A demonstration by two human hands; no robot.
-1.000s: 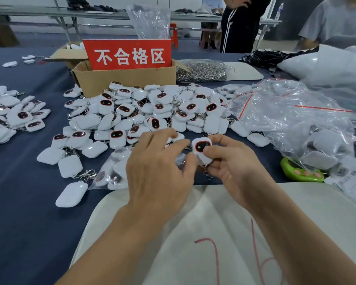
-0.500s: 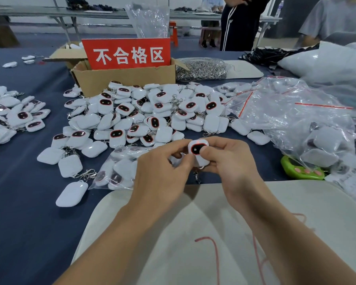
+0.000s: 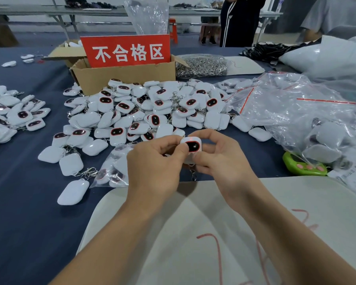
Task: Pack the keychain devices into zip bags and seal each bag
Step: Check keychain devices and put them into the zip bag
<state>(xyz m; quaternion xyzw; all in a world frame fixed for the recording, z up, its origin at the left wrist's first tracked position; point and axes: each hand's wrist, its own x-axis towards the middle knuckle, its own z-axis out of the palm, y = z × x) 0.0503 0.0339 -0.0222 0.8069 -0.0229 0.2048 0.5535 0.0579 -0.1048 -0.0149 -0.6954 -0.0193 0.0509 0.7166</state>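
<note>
Both my hands pinch one white keychain device [image 3: 191,146] above the table's near edge: my left hand [image 3: 154,161] curls on its left side, my right hand [image 3: 220,159] on its right (a small red light shows on top). The loose pile [image 3: 148,108] lies just beyond.

One left hand [image 3: 154,167] and one right hand [image 3: 226,161], one device [image 3: 193,146] between them. Loose devices past counting, in two heaps on the worktop [image 3: 19,202]: a big pile [image 3: 152,108] and a small pile [image 3: 12,114]. One box [image 3: 123,77], one sign [image 3: 127,51], one green gadget [image 3: 302,166], one filled bag [image 3: 113,167], one sack of clasps [image 3: 201,65], two boards, near board [image 3: 193,223] and far board [image 3: 249,67], plus a person in black [image 3: 240,21] and a person in grey [image 3: 337,15].
</note>
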